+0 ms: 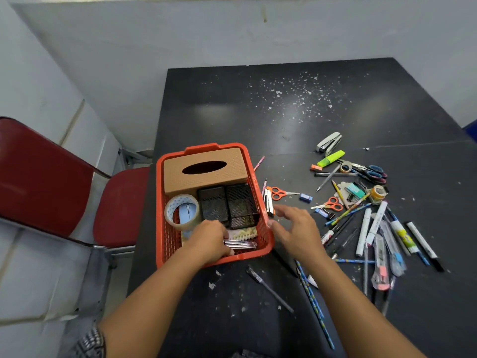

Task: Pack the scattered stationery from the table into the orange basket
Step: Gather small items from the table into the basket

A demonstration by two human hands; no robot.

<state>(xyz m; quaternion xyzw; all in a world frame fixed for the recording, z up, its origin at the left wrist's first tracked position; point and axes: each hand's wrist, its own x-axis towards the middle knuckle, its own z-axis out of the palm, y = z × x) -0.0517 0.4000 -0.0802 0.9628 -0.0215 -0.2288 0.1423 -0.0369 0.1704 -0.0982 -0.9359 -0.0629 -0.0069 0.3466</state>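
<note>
Reaching left hand (curled) into orange basket.

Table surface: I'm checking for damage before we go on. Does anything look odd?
Yes. The black table is peppered with pale flecks, densest at the far middle, like chipped coating or paper scraps; I cannot tell which.

one head-worn camera looks forward and steeply down, close over the table near a wall corner.

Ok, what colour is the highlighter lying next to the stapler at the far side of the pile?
Neon yellow-green; the highlighter shows clearly in the head view, just below the grey stapler.
</note>
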